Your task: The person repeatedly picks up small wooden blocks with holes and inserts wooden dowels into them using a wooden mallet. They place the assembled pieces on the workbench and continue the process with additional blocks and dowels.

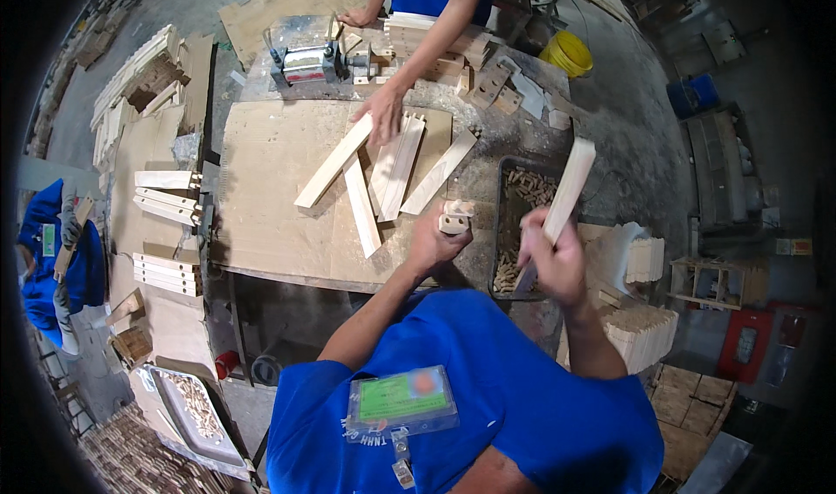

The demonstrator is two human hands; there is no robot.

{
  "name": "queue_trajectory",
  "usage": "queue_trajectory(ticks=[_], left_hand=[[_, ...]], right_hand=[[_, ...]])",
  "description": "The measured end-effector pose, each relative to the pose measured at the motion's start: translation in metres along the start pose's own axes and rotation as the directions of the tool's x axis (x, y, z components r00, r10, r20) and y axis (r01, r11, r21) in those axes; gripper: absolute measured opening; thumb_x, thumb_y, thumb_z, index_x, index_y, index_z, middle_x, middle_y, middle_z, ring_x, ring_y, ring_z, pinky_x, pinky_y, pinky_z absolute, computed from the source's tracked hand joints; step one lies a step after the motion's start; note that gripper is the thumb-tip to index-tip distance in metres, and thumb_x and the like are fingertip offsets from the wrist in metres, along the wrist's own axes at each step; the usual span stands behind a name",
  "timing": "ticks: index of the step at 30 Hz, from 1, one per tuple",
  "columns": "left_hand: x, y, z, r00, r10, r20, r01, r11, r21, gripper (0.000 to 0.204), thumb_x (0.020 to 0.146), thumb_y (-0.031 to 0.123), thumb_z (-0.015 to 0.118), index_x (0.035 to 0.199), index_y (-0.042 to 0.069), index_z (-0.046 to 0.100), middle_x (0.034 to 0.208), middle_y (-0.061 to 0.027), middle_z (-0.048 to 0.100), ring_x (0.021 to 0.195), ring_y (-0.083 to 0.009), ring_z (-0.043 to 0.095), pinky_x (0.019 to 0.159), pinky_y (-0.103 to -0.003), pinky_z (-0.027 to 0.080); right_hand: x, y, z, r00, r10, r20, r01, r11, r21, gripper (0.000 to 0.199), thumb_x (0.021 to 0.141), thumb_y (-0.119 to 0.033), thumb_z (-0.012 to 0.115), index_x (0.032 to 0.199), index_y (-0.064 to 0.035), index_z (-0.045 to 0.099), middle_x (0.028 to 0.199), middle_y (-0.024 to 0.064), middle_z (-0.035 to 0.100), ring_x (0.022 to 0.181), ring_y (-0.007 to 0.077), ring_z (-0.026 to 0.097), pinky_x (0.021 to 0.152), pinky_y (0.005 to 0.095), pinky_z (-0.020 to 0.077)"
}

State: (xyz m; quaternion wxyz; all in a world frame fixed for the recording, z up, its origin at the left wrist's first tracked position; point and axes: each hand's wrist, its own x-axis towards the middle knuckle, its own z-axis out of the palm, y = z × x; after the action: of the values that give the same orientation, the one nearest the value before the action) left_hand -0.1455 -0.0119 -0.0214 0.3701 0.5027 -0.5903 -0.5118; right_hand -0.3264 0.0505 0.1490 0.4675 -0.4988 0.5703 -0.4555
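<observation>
My left hand is closed around a wooden piece, whose end with drilled holes faces up. Most of that piece is hidden by the hand. Slightly blurred, my right hand grips a pale wooden bar that is tilted upward over a dark bin of wooden dowels. Beyond my left hand, several wooden slats lie on the cardboard-covered table; some have dowels in their ends. A co-worker's hand reaches across and touches the slats.
A clamp-like metal machine stands at the table's far side. Stacked slats lie on a side bench at left, near a tray of dowels. Stacked wood is at my right. A yellow bucket sits far right.
</observation>
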Motion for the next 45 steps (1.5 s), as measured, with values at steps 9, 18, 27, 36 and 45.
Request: queue_trajectory(ticks=[9, 18, 27, 36, 45], left_hand=[[0.007, 0.003, -0.021, 0.998, -0.041, -0.043, 0.038, 0.997, -0.062, 0.043, 0.078, 0.018, 0.086, 0.113, 0.005, 0.062, 0.092, -0.0111, 0.075, 0.083, -0.0208, 0.074, 0.079, -0.037, 0.059], [0.006, 0.008, -0.017, 0.999, 0.029, -0.014, -0.03, 0.996, -0.086, 0.043, 0.079, 0.014, 0.085, 0.116, 0.005, 0.065, 0.092, -0.0095, 0.075, 0.083, -0.0183, 0.074, 0.08, -0.035, 0.06], [0.003, 0.006, -0.009, 0.999, 0.031, -0.017, -0.033, 0.992, -0.121, 0.038, 0.081, 0.018, 0.085, 0.11, 0.004, 0.063, 0.091, -0.014, 0.075, 0.084, -0.0241, 0.076, 0.077, -0.038, 0.059], [-0.015, -0.055, -0.016, 0.996, -0.018, -0.086, 0.023, 0.998, 0.059, 0.031, 0.083, 0.021, 0.084, 0.106, 0.004, 0.072, 0.087, -0.0147, 0.077, 0.079, -0.0295, 0.076, 0.074, -0.041, 0.059], [0.041, -0.016, -0.123, 0.925, 0.033, -0.379, 0.121, 0.919, 0.376, 0.048, 0.086, 0.019, 0.084, 0.124, -0.003, 0.065, 0.103, -0.0222, 0.078, 0.095, -0.0327, 0.078, 0.084, -0.042, 0.061]], right_hand=[[-0.067, 0.028, 0.004, 0.997, 0.078, 0.017, -0.061, 0.88, -0.471, 0.038, 0.11, -0.024, 0.062, 0.137, 0.0024, 0.058, 0.086, 0.0086, 0.065, 0.078, 0.019, 0.067, 0.072, 0.0375, 0.0555], [-0.046, 0.044, 0.002, 0.998, -0.027, 0.057, 0.057, 0.785, -0.617, 0.016, 0.106, -0.012, 0.062, 0.116, 0.0004, 0.06, 0.073, 0.0155, 0.062, 0.067, 0.0214, 0.069, 0.056, 0.0411, 0.0512], [-0.023, 0.012, -0.002, 0.97, 0.135, 0.201, 0.072, 0.629, -0.774, 0.015, 0.102, -0.013, 0.068, 0.109, 0.0005, 0.064, 0.085, 0.0216, 0.07, 0.073, 0.0372, 0.073, 0.068, 0.0442, 0.0557], [-0.008, 0.081, -0.055, 0.927, 0.098, -0.362, -0.165, 0.973, -0.159, 0.011, 0.101, -0.013, 0.07, 0.102, -0.0029, 0.067, 0.078, -0.0002, 0.065, 0.064, 0.0072, 0.057, 0.06, 0.0257, 0.0465], [-0.03, 0.241, -0.114, 0.662, 0.452, -0.598, -0.557, 0.831, 0.012, 0.021, 0.097, -0.02, 0.079, 0.108, -0.0036, 0.071, 0.077, 0.0016, 0.064, 0.059, 0.0102, 0.059, 0.05, 0.0283, 0.0479]])
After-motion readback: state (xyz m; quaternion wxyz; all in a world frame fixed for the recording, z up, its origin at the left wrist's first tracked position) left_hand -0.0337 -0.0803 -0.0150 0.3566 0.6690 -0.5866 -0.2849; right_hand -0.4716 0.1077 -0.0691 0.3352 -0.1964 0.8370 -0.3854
